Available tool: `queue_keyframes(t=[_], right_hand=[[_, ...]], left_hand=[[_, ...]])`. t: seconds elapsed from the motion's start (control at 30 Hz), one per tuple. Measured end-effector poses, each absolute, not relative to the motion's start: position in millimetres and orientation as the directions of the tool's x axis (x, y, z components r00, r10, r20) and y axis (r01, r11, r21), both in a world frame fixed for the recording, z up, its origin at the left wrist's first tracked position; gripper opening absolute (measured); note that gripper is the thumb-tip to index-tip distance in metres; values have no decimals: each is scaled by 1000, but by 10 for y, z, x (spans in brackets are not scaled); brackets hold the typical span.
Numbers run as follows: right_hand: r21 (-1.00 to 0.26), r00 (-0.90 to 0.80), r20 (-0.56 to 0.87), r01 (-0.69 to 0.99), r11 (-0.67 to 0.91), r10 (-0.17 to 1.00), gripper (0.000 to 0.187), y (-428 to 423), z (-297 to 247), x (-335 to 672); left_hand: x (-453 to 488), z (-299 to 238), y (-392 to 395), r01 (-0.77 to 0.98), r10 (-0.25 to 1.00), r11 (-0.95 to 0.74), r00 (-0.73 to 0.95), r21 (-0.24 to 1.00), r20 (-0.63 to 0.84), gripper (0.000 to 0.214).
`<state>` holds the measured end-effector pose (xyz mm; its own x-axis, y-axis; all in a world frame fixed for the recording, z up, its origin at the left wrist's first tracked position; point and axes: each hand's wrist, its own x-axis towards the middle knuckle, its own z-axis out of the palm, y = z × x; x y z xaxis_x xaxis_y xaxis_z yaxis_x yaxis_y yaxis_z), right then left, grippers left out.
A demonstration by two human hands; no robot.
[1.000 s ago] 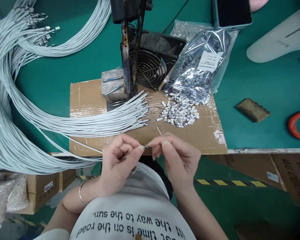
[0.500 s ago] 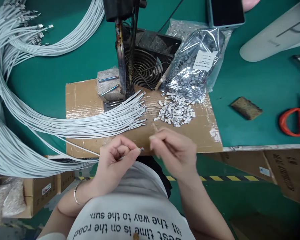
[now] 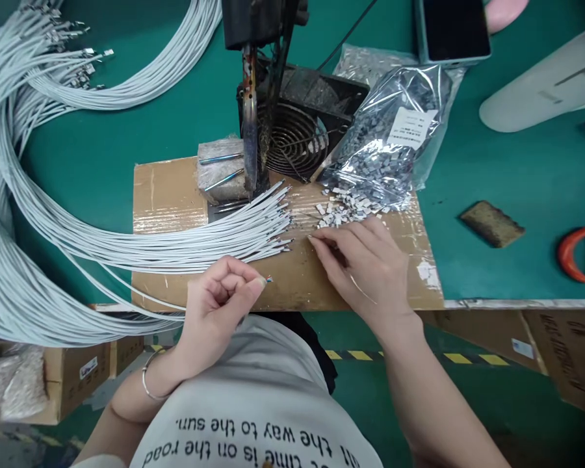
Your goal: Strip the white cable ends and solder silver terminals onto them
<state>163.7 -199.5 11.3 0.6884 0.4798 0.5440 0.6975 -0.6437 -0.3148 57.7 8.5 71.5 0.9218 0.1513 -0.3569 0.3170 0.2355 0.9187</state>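
Observation:
My left hand (image 3: 224, 302) is closed in a pinch around a white cable, whose stripped end with small coloured wire tips (image 3: 269, 279) sticks out past the thumb. The cable runs back left from the fist. My right hand (image 3: 365, 270) lies over the cardboard, at the near edge of a pile of small white connectors (image 3: 346, 207). Its thumb and index finger meet; what is between them is too small to make out. A thin pale strand (image 3: 363, 289) crosses that hand. Left of the pile, a bundle of white cables (image 3: 214, 244) rests with dark-tipped ends pointing right.
A soldering stand (image 3: 250, 123) rises behind the bundle beside a black fan (image 3: 297, 140). A clear bag of connectors (image 3: 385, 153), a phone (image 3: 455, 29), a brown sponge (image 3: 492, 223) and red-handled scissors (image 3: 568, 257) lie on the green table. More cables (image 3: 10, 260) drape over the left edge.
My right hand has moved away from the left hand, right and forward to the connector pile. My left hand keeps its pinch on the cable. The view has shifted slightly.

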Motion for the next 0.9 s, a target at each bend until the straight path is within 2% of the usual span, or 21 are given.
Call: queue_keyframes(t=[0.1,0.17,0.2,0.27,0.5,0.73,0.9], right_hand=[[-589,828,485,546,-595,280,6,-1956,151,1504],[-808,940,311,338,-483,137,5,-1904,190,1392],[-887,971,214,237,-397,102,5,-1869,215,1338],[-965,993,78,98,-242,92,3,-1788,271,1252],[-989,986,-103,-115,90,128,7,-1587,413,1172],[-961,969,-150,-190,201,197,6,-1539,402,1131],[-954,962,-161,-209,214,218,8,-1543,399,1129]], left_hand=[[598,710,94,324,154,224,920,919,-361,15],[617,707,95,332,158,212,916,919,-368,15],[627,704,95,334,162,203,916,920,-368,15],[647,694,93,328,174,184,917,926,-359,13],[684,677,101,321,164,148,925,935,-344,9],[724,712,106,401,102,203,899,893,-426,12],[763,756,111,422,76,242,889,873,-451,13]])
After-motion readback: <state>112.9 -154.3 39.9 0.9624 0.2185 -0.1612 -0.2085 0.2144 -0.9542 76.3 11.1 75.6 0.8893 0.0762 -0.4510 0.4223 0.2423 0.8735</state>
